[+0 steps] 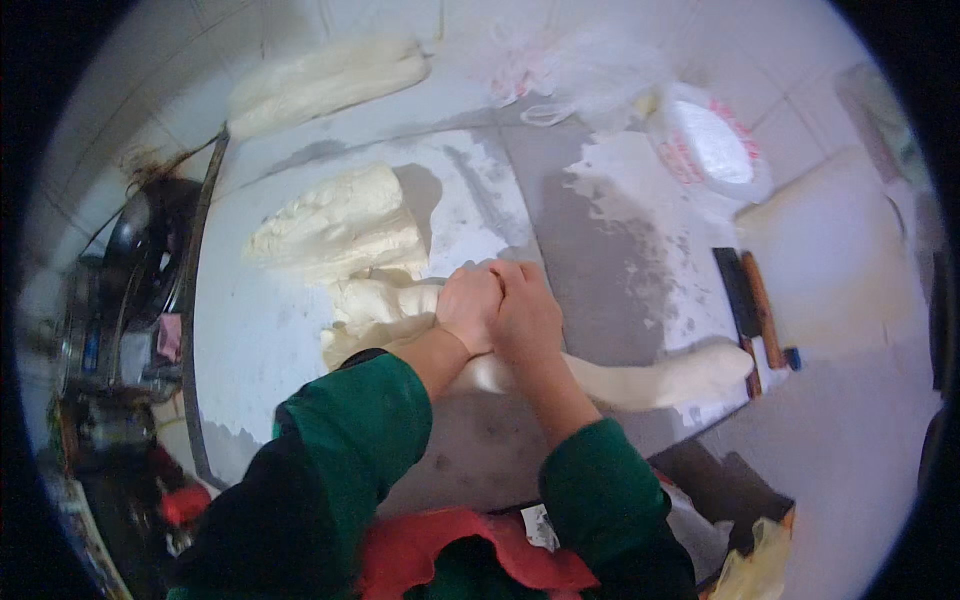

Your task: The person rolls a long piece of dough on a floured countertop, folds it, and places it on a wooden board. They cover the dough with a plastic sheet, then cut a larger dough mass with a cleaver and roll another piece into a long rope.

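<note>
A long roll of pale dough (652, 379) runs across the floured work surface (247, 360), thick and folded at the left and smooth and tapered at the right. My left hand (466, 306) and my right hand (526, 315) are side by side on its middle, both with fingers curled over the dough. They touch each other and hide the part beneath them. Just beyond the roll's left part lies a thick slab of dough (345, 217) with a rough, lumpy left end.
Another dough log (330, 82) lies at the back left. A dark-bladed knife (735, 292) and a wooden stick (761, 307) sit by the right edge. Plastic bags (592, 71) and a bag with white contents (712, 142) are behind. Dark cookware (154, 240) stands left, past the surface's raised edge.
</note>
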A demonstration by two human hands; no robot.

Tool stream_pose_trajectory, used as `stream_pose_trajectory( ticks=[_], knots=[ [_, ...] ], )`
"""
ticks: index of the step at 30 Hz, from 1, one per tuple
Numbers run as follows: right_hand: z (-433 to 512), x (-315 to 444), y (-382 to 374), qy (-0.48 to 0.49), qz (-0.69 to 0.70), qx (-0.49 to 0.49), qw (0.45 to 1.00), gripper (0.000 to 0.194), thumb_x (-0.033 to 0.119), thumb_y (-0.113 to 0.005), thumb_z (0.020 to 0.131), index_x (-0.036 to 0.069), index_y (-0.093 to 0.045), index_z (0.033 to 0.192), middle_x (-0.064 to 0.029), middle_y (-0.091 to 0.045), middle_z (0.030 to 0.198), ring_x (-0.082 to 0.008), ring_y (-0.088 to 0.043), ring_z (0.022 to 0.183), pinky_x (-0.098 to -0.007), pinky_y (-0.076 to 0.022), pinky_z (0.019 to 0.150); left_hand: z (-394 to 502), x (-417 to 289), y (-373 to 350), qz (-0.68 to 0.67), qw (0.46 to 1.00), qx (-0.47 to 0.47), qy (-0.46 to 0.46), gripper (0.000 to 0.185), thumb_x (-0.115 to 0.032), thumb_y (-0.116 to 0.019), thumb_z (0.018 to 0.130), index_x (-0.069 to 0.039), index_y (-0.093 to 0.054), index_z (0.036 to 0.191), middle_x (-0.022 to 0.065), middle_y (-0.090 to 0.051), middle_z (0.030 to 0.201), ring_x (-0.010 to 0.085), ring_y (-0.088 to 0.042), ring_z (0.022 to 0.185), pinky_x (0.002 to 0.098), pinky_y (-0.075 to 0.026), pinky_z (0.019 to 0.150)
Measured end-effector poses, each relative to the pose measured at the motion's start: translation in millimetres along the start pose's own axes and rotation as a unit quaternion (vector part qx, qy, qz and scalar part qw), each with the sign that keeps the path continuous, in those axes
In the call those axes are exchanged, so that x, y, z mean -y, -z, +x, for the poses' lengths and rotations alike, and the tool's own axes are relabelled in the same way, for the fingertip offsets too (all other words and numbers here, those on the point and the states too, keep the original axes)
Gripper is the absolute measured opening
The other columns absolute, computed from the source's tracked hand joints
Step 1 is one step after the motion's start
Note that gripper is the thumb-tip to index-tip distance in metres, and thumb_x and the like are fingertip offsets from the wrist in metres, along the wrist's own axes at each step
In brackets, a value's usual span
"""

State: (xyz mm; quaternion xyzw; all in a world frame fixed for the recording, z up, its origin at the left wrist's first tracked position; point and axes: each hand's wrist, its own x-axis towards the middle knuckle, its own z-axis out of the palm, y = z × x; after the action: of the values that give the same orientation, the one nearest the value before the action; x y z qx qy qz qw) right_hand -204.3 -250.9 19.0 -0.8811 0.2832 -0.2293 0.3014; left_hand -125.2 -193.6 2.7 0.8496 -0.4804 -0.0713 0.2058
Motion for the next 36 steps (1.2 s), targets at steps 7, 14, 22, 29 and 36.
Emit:
stream_pose_trajectory(
  ticks=[7, 14, 22, 29, 36],
  knots=[
    [-33.7, 11.7, 26.2, -0.165, 0.196, 0.134, 0.957, 0.035, 0.031, -0.052, 0.091, 0.009, -0.067, 0.115, -0.0158, -0.065, 0.116, -0.0333, -0.060, 0.109, -0.0392, -0.0473, 0.092, -76.5, -12.2, 91.6, 0.056, 0.980, 0.045, -0.184, 0.029, -0.031, -0.058, 0.089, -0.009, -0.064, 0.108, 0.0142, -0.069, 0.098, 0.0304, -0.065, 0.098, 0.0462, -0.046, 0.084],
    [-150.3, 72.4, -1.3, 0.150, -0.173, -0.188, 0.955, 0.022, 0.025, -0.059, 0.080, 0.016, -0.066, 0.099, -0.0086, -0.063, 0.106, -0.0264, -0.059, 0.102, -0.0533, -0.0336, 0.101, -130.5, 38.9, 131.7, -0.108, 0.973, 0.069, -0.193, 0.020, -0.023, -0.063, 0.087, -0.004, -0.064, 0.092, 0.0188, -0.065, 0.080, 0.0372, -0.063, 0.079, 0.0441, -0.049, 0.070],
    [-47.7, 10.6, -20.2, 0.123, -0.119, -0.058, 0.984, 0.013, 0.022, -0.059, 0.078, 0.011, -0.062, 0.082, -0.0080, -0.062, 0.083, -0.0293, -0.058, 0.082, -0.0448, -0.0413, 0.077, -56.6, 87.3, 79.1, -0.324, 0.943, -0.077, 0.018, 0.023, -0.022, -0.052, 0.097, -0.002, -0.063, 0.093, 0.0154, -0.063, 0.079, 0.0308, -0.063, 0.076, 0.0376, -0.050, 0.075],
    [-2.6, -3.0, -35.6, 0.122, -0.164, -0.032, 0.978, 0.017, 0.025, -0.055, 0.085, 0.011, -0.063, 0.081, -0.0094, -0.064, 0.081, -0.0299, -0.060, 0.082, -0.0438, -0.0437, 0.077, -47.8, 74.6, 75.7, -0.028, 1.000, -0.012, -0.005, 0.030, -0.029, -0.046, 0.098, -0.007, -0.067, 0.098, 0.0172, -0.068, 0.094, 0.0349, -0.065, 0.089, 0.0414, -0.051, 0.082],
    [-85.6, 21.8, 45.6, 0.227, 0.016, -0.010, 0.974, 0.020, 0.016, -0.064, 0.078, 0.008, -0.064, 0.097, -0.0127, -0.064, 0.101, -0.0328, -0.059, 0.093, -0.0457, -0.0420, 0.086, -161.6, -19.0, 87.1, 0.057, 0.969, -0.238, -0.028, 0.035, -0.036, -0.062, 0.083, -0.010, -0.065, 0.106, 0.0153, -0.064, 0.107, 0.0346, -0.056, 0.111, 0.0506, -0.036, 0.100]
  ],
)
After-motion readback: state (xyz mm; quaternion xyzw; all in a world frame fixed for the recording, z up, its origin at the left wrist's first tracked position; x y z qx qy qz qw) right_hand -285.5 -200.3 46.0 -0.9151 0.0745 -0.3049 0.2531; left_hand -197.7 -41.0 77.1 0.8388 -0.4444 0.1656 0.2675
